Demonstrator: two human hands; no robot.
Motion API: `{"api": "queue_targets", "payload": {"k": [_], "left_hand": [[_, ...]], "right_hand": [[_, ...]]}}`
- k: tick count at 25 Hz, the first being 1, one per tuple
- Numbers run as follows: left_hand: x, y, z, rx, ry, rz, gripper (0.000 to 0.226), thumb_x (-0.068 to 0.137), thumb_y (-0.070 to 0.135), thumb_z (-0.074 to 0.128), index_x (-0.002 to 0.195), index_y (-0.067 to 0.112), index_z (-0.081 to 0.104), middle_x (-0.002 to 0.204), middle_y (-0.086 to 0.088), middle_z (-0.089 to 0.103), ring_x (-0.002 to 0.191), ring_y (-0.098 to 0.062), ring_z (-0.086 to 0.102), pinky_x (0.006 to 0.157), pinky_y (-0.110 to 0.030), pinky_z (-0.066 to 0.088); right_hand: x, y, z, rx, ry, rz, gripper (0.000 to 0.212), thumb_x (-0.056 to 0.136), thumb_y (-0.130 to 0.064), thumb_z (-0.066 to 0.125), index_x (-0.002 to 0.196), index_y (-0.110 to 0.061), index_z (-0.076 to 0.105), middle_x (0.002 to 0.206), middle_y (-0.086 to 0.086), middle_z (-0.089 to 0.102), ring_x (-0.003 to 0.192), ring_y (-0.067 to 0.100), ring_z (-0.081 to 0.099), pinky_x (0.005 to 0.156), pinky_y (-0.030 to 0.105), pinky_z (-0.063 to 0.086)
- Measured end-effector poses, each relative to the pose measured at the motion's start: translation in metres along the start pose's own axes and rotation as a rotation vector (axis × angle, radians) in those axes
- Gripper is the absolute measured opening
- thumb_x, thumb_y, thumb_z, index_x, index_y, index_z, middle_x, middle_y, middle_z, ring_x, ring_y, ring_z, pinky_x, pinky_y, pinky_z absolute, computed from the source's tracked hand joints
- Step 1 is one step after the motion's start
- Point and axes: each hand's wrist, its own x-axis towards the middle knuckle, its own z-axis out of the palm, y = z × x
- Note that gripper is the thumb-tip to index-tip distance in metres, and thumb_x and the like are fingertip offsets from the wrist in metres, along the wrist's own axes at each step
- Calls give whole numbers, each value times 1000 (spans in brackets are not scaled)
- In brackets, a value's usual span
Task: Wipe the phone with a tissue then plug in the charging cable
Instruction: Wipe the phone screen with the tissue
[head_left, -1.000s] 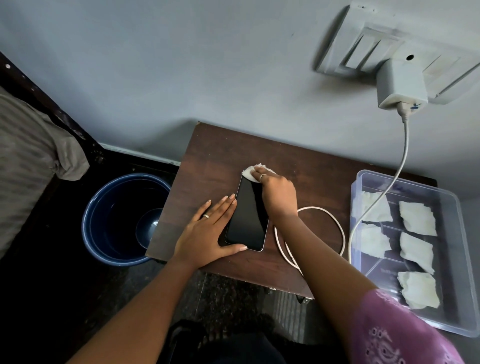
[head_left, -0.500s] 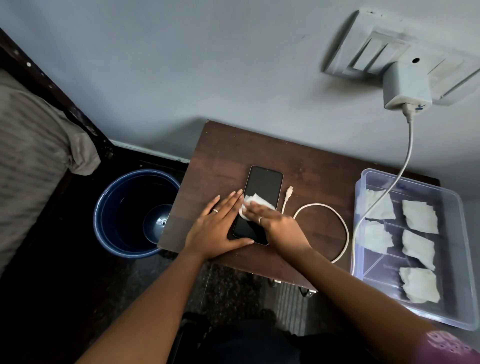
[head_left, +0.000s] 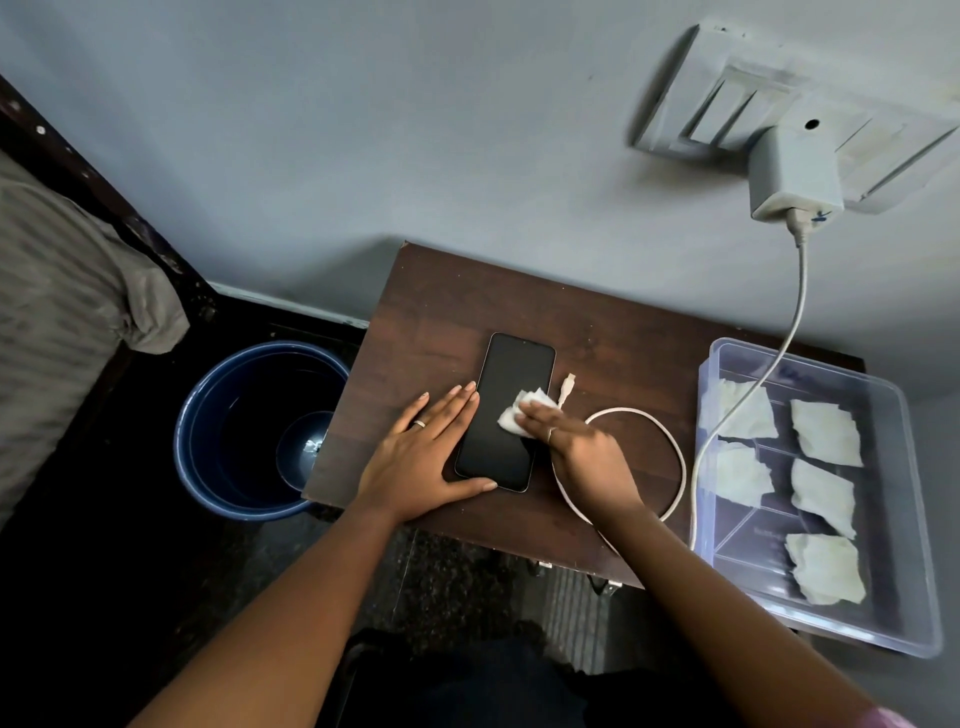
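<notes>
A black phone (head_left: 506, 400) lies face up on the small dark wooden table (head_left: 613, 364). My left hand (head_left: 421, 462) lies flat with fingers spread along the phone's left edge, thumb at its bottom end. My right hand (head_left: 582, 452) presses a crumpled white tissue (head_left: 524, 410) onto the right side of the screen. The white charging cable (head_left: 675, 457) loops on the table to the right, its free plug (head_left: 567, 388) beside the phone. It runs up to a white charger (head_left: 795, 176) in the wall socket.
A clear plastic box (head_left: 893, 618) holding several folded tissues sits at the table's right end. A blue bucket (head_left: 208, 467) stands on the dark floor to the left, beside a bed with striped bedding (head_left: 62, 322). The grey wall is right behind the table.
My right hand with the tissue swept from the phone's top end down to its lower half, then back up toward the middle right of the screen. The left hand stayed in place.
</notes>
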Motion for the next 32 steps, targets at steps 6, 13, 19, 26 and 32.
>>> {"api": "queue_targets", "payload": {"k": [6, 13, 19, 26, 32], "left_hand": [[0, -2, 0, -23, 11, 17, 93, 77, 74, 35, 146, 15, 18, 152, 6, 11, 140, -7, 12, 114, -29, 0], [0, 1, -4, -18, 32, 18, 90, 76, 70, 39, 142, 9, 31, 151, -2, 28, 137, -12, 20, 113, -30, 5], [-1, 2, -5, -7, 20, 10, 91, 77, 71, 36, 143, 9, 28, 151, -3, 27, 138, -12, 19, 113, -30, 4], [-2, 1, -3, -14, 15, 7, 92, 77, 73, 34, 145, 11, 22, 151, 4, 13, 139, -10, 16, 114, -30, 2], [-1, 1, -4, -5, -4, 9, 92, 77, 73, 35, 142, 8, 29, 150, -4, 32, 138, -10, 19, 113, -29, 1]], "right_hand": [[46, 5, -5, -39, 136, 161, 46, 86, 1, 46, 126, -20, 50, 141, 1, 46, 128, 17, 43, 94, 30, 42], [81, -23, 8, -66, 52, 42, 49, 86, 2, 44, 131, -18, 43, 146, 1, 38, 132, 19, 37, 98, 33, 41], [44, -4, 0, -32, -30, -92, 52, 84, 4, 46, 130, -21, 45, 145, 0, 40, 132, 13, 37, 101, 28, 39], [12, -1, 1, -54, 63, 44, 47, 84, 3, 48, 126, -18, 50, 139, 3, 48, 130, 16, 42, 99, 27, 40], [50, -24, 15, 20, 22, 18, 57, 83, 8, 42, 131, -22, 42, 147, -3, 37, 135, 11, 31, 102, 30, 37]]}}
